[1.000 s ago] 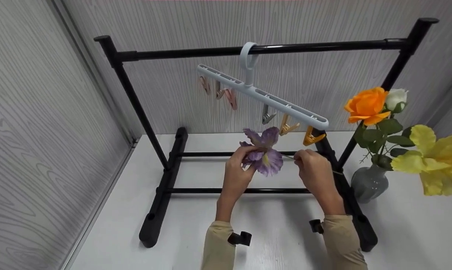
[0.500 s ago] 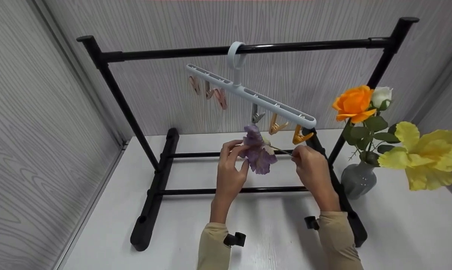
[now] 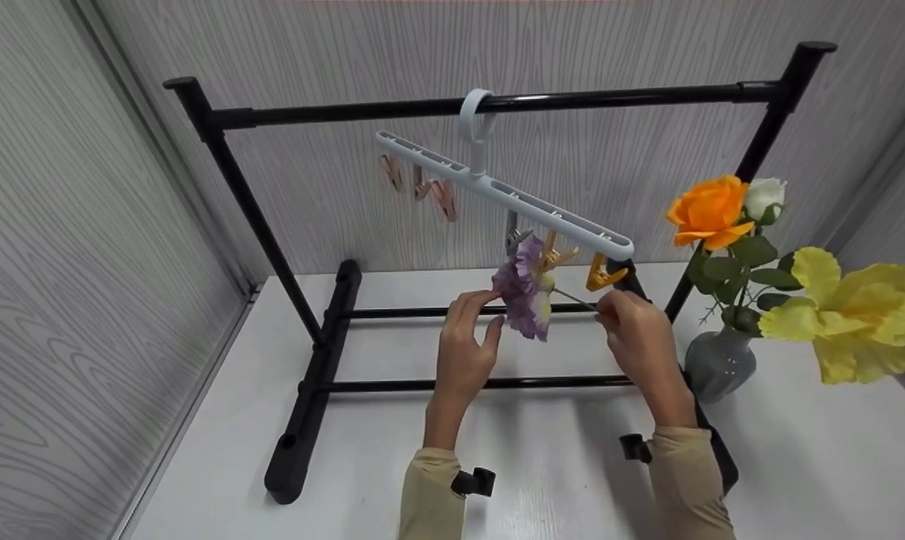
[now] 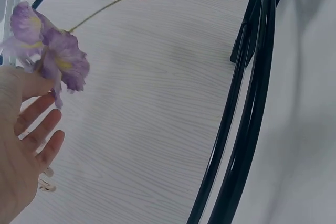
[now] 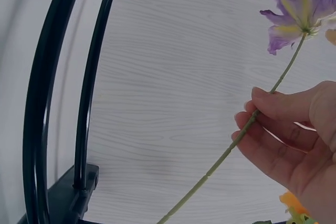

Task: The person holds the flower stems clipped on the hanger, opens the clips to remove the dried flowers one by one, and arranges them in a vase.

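A purple artificial flower [image 3: 526, 289] with yellow at its petal bases is up in front of the hanger. The right hand [image 3: 638, 330] pinches its thin green stem [image 5: 231, 148] between thumb and fingers, and the stem's lower end runs past the hand. At the blossom's left side is the left hand [image 3: 466, 345], its fingers spread and fairly straight, fingertips right at the petals. The pale blue hanger [image 3: 497, 191] has clips along its underside. The blossom overlaps a grey clip [image 3: 512, 238] and a yellow clip [image 3: 554, 259] in the head view.
The hanger hooks over the top bar [image 3: 617, 98] of a black rack. A grey vase [image 3: 720, 364] with an orange rose [image 3: 711, 210], a white bud [image 3: 765, 199] and a yellow flower [image 3: 850, 319] stands at the right. Pink clips [image 3: 443, 199] hang on the hanger's left half.
The purple flower has turned so its face points left and has risen slightly toward the clips. The left hand has loosened from the petals. The right hand keeps pinching the stem.
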The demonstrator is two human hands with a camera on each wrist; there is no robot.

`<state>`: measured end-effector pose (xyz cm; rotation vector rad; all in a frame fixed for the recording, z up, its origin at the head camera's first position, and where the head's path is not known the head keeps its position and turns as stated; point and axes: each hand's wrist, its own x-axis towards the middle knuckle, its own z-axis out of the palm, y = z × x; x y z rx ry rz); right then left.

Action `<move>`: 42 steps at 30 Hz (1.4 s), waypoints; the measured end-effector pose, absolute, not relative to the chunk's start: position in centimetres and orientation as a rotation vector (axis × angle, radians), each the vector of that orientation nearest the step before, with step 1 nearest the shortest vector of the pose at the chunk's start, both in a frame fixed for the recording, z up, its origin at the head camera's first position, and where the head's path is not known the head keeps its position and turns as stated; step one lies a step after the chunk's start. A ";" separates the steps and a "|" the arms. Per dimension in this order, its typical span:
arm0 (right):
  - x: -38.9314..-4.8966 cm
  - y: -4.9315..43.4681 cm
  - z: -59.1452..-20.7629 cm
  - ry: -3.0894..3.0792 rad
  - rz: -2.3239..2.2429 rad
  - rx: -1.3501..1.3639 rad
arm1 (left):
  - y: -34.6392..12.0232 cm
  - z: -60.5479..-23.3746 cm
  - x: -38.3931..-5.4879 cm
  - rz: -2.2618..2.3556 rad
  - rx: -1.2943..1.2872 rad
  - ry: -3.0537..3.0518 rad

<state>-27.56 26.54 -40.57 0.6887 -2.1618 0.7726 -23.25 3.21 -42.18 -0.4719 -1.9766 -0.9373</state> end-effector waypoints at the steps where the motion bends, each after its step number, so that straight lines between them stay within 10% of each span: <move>1: -27.5 26.8 -40.5 -2.140 0.765 0.691 | 3.3 -42.2 -23.3 -0.947 -0.467 -1.975; 42: -28.5 30.6 -38.6 -1.809 0.924 0.402 | 0.4 -42.0 -22.3 -0.870 -0.296 -2.025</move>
